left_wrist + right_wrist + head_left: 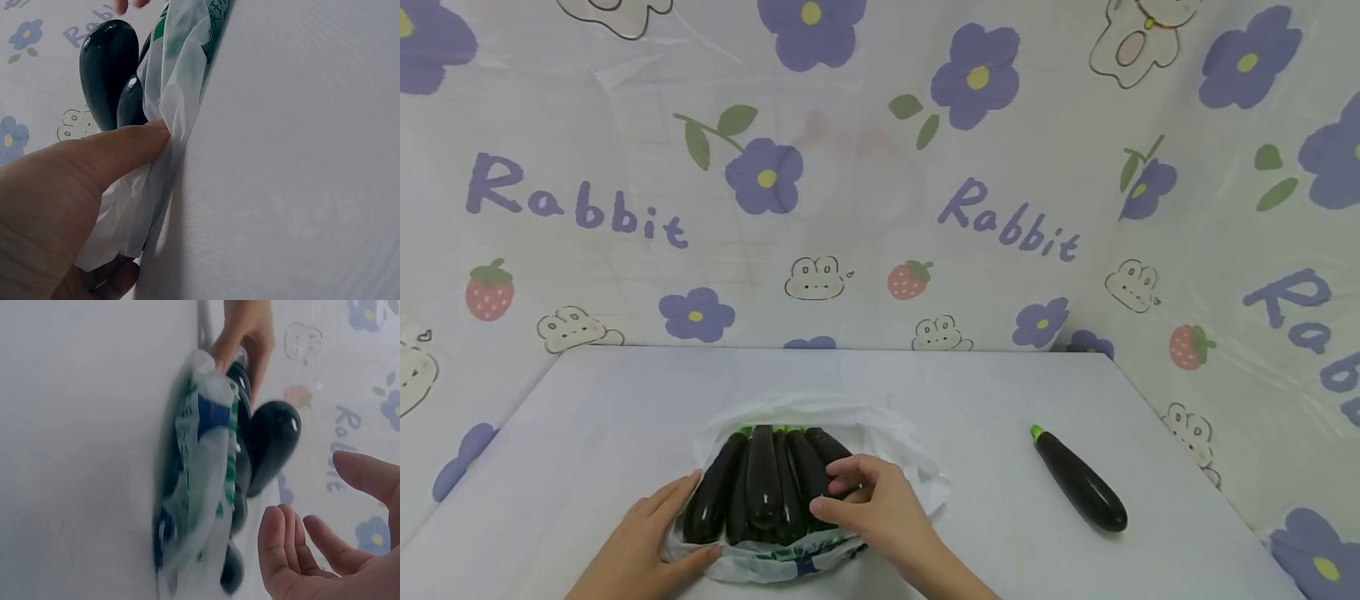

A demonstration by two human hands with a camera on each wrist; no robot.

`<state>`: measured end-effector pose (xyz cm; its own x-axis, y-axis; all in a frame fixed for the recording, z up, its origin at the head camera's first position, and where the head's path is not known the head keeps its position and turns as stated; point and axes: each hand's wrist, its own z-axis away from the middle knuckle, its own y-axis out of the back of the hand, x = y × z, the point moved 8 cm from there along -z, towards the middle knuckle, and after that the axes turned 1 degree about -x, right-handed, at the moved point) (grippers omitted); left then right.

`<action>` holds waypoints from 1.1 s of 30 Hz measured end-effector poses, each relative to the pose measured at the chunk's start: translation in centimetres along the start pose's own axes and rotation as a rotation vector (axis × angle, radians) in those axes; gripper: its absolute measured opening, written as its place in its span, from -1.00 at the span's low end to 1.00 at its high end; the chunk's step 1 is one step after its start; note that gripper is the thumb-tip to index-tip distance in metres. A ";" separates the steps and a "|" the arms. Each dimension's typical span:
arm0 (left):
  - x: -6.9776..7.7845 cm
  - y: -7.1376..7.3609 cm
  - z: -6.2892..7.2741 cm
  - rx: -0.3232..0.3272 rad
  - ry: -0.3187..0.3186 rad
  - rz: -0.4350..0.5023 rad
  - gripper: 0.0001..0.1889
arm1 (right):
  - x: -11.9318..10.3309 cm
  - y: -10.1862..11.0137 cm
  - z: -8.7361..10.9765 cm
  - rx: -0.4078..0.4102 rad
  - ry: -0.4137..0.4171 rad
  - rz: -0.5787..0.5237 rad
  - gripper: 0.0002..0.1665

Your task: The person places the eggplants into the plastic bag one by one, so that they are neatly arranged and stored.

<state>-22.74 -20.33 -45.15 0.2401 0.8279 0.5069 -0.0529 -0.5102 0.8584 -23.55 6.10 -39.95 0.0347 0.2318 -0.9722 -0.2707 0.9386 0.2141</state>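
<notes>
A white plastic bag (760, 568) with green and blue print lies with its mouth spread around several glossy black eggplants (763, 479). One eggplant rests on top of the others, its rounded end towards me. My left hand (643, 533) holds the bag's left side, thumb (134, 147) on the near edge and fingers round the outer side. Over the right-hand eggplants hovers my right hand (883, 508), fingers bent and apart from the thumb. In the right wrist view that hand (350, 550) holds nothing, with a gap to the eggplants (273, 440).
A single eggplant (1081, 483) with a green stem lies on the white table (1000, 550), to the right of the bag. Behind the table hangs a cloth (865, 192) printed with flowers, rabbits and strawberries; it also runs along the right side.
</notes>
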 end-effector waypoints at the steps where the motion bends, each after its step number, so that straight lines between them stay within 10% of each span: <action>1: -0.1 0.0 0.0 0.000 0.005 0.000 0.07 | 0.1 0.7 0.3 0.010 0.002 0.007 -0.48; 16: -0.3 0.1 -0.1 -0.017 0.038 0.004 0.10 | 3.1 13.7 3.9 0.375 -0.105 0.069 -0.52; 33: 0.0 0.0 -0.1 0.023 -0.030 0.013 0.05 | 6.4 29.1 8.4 0.636 -0.022 0.013 -0.44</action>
<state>-22.87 -20.30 -45.12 0.2681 0.8139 0.5154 -0.0343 -0.5266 0.8494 -23.13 36.99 -39.11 0.0569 0.2432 -0.9683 0.3529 0.9024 0.2474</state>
